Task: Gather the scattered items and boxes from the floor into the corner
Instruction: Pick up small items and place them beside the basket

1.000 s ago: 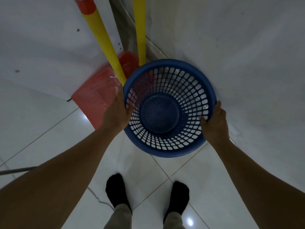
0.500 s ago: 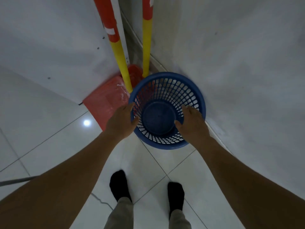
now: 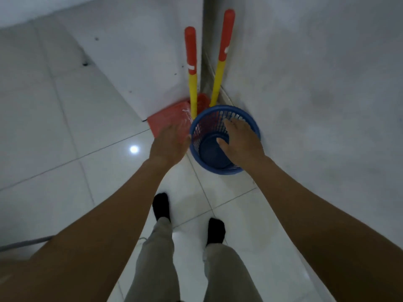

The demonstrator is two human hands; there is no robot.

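Left hand (image 3: 169, 144), right hand (image 3: 242, 142) lifted off one basket (image 3: 220, 171), two poles (image 3: 193, 88)

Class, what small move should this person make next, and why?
Probably draw both hands back and turn for another item: the basket stands in the corner beside the dustpan, and the left hand and right hand are open, gripping nothing.
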